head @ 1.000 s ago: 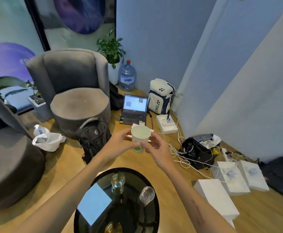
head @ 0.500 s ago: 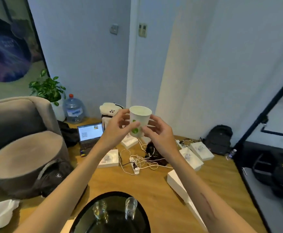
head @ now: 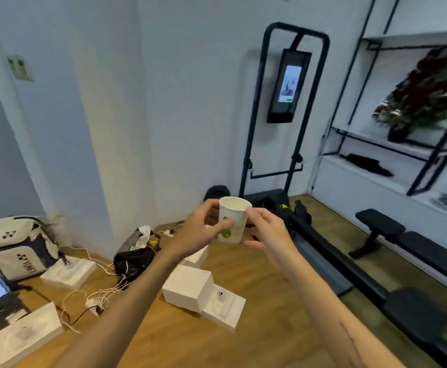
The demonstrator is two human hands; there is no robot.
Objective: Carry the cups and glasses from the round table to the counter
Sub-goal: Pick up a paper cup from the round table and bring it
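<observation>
Paper cup (head: 232, 221): mouth up, long axis near vertical, slight tilt, mid-air above wooden floor (head: 164, 338). 2 arms extended. Left hand (head: 198, 235) grips cup; right hand (head: 267, 232) fingers curled on opposite side.

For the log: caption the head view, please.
The left hand and right hand hold an upright white paper cup over a wooden floor.

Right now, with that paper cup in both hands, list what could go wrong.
1. Tripping: white boxes and loose cables litter the wooden floor underfoot, and a black machine rail lies ahead.
2. Squeezing or tipping: the left hand and right hand hold the paper cup by its sides; whether it holds liquid cannot be seen.
</observation>
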